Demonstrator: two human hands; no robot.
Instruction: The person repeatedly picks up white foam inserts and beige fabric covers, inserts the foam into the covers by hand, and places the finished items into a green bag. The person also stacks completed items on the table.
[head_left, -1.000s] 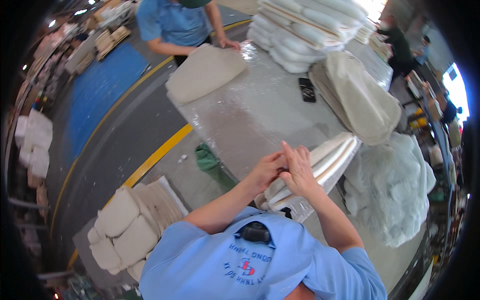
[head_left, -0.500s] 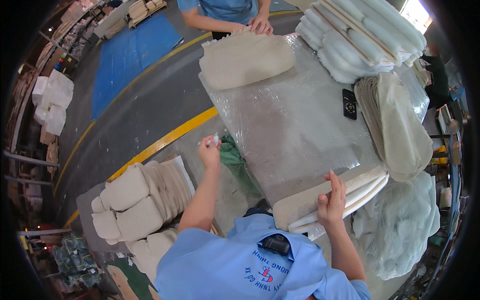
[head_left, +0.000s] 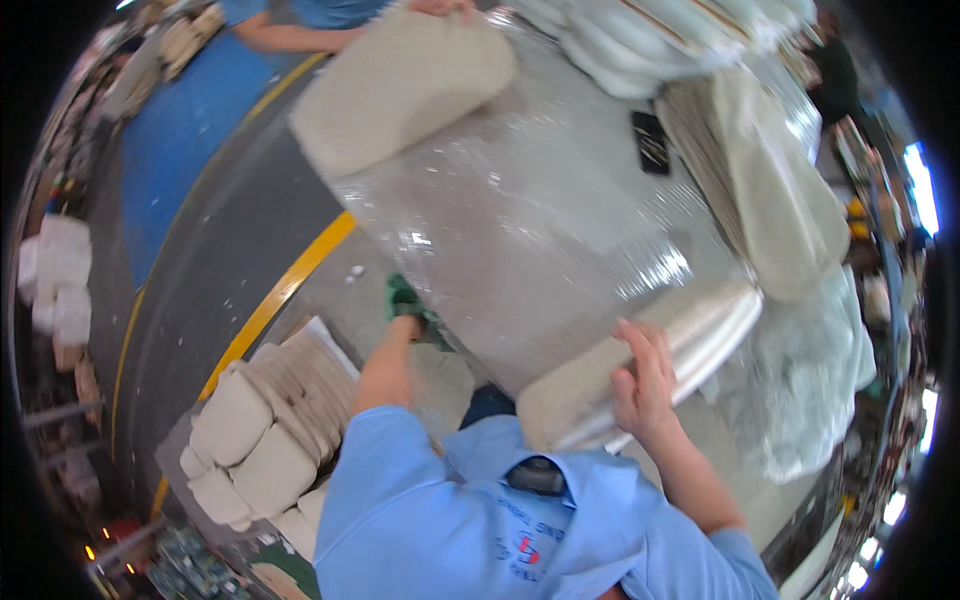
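My left hand [head_left: 405,325] is down beside the table's left edge at a green bag or cloth [head_left: 402,292]. Its fingers are hidden there, so what they hold does not show. My right hand [head_left: 646,382] is over the beige fabric-covered cushion [head_left: 575,393] at the table's near edge, fingers stretched and apart, gripping nothing. White padding [head_left: 705,345] shows along the cushion's side. A small white scrap [head_left: 357,271] appears left of the green bag. The picture is blurred by motion.
Clear plastic film covers the table [head_left: 520,230]. Across it, a co-worker's hand [head_left: 440,8] touches a beige cover [head_left: 410,85]. A phone [head_left: 651,143], stacked beige covers [head_left: 770,190] and white padding rolls [head_left: 650,40] lie farther right. Beige cushions [head_left: 265,430] are stacked at lower left.
My left hand has gone down from in front of the green bag to the bag itself; the small white piece it held is no longer seen in it. My right hand stays over the cushion. The view has shifted.
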